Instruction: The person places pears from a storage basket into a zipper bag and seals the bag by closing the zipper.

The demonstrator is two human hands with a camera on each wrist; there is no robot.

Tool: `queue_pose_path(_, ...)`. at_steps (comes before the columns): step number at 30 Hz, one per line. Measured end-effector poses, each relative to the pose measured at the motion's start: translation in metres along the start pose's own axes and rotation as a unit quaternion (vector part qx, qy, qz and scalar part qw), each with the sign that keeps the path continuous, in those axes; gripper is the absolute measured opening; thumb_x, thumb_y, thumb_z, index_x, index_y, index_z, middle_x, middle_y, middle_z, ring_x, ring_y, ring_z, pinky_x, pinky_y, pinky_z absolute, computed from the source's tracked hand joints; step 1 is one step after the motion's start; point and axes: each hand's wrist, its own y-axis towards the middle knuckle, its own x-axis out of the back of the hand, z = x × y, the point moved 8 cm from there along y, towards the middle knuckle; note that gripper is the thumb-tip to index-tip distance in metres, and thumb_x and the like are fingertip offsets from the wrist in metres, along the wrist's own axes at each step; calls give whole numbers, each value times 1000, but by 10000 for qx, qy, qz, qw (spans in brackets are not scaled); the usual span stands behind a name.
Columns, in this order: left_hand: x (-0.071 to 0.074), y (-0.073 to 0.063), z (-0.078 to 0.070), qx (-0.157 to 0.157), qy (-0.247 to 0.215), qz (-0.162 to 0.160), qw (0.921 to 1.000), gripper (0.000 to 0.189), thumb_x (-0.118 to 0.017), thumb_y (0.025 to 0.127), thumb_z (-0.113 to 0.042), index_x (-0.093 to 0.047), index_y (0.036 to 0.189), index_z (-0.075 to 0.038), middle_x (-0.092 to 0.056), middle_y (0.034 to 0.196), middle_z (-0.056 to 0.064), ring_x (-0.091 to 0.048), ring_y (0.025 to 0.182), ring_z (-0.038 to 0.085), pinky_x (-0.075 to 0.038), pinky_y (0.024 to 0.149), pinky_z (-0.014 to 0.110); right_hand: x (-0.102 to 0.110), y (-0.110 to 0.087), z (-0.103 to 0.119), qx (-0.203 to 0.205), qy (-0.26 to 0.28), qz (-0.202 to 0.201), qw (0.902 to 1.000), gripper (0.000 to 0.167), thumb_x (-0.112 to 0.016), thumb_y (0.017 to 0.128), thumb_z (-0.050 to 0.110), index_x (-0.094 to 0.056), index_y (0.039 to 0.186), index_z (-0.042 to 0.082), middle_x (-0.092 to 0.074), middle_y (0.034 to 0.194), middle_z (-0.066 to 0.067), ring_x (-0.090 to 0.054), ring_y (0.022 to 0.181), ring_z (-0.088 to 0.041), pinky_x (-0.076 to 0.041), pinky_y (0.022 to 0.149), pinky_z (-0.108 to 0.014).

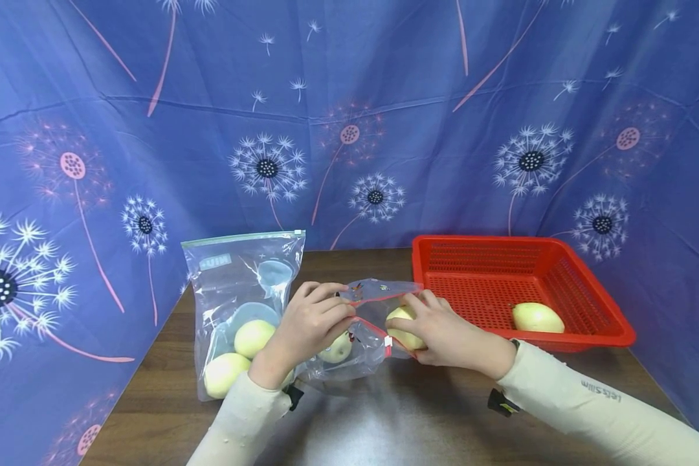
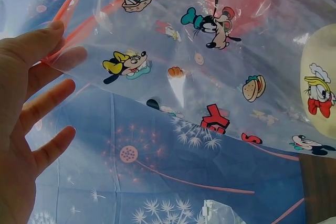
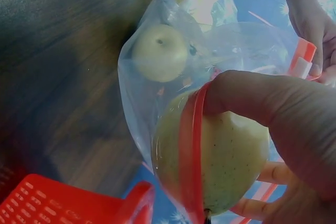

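Note:
My left hand (image 1: 311,320) pinches the red-zip edge of a clear zip bag (image 2: 173,51) printed with cartoon figures; thumb and forefinger grip it while the other fingers spread out. In my right hand (image 1: 451,333) is a pale yellow-green pear (image 3: 233,156), held by thumb and fingers at the bag's mouth. The red zip strip (image 3: 197,145) runs across this pear, so it sits partly within the opening. Deeper in the bag lies another pear (image 3: 160,53). The white slider (image 1: 388,341) shows at the near end of the zip.
Left of the hands, a clear bag with a green zip (image 1: 239,238) stands upright with several pears (image 1: 224,375) in it. A red plastic basket (image 1: 588,278) on the right holds one pear (image 1: 538,318). Under them is a brown wooden table (image 1: 151,401), backed by a blue dandelion-print cloth (image 1: 419,129).

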Motion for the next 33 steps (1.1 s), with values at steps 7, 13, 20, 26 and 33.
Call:
queue_pose_path(7,-1,-2,-1,-30,3,-32,10000,7,-75,89,-18,-71,88,-12,-73,84,-4,-67,101,22,-50,79,39,-1,-2,2,87,-162,66,9998,71,-95,58,23,-65,122,22,-50,116,-12,-46,98,-33,-46,71,-46)
queue_pose_path(13,-1,-2,-1,-7,-6,9,10000,10,-77,87,-19,-69,88,-12,-72,83,-5,-67,102,22,-50,79,39,1,-2,2,157,-190,-116,9996,72,-95,56,21,-65,122,21,-51,116,-12,-46,99,-32,-46,70,-45)
queue_pose_path(20,-1,-3,-1,-11,-73,5,10000,11,-72,92,-21,-68,89,-12,-72,84,-5,-67,101,24,-50,79,38,3,-3,2,211,-204,-249,9993,71,-94,58,21,-65,122,22,-53,116,-10,-46,100,-31,-46,72,-47)
queue_pose_path(26,-2,-2,-2,-22,-155,11,9999,10,-75,89,-19,-69,89,-11,-72,84,-4,-68,100,24,-50,79,38,5,-5,5,346,-197,-404,9984,70,-92,59,18,-65,123,24,-53,114,-9,-48,100,-29,-46,72,-46)
queue_pose_path(33,-2,1,-2,26,-189,13,9998,11,-79,84,-16,-70,88,-11,-72,84,-4,-68,100,24,-50,80,37,10,-6,9,497,-3,-585,9970,67,-90,61,13,-65,122,21,-53,114,-10,-49,101,-28,-48,71,-44)
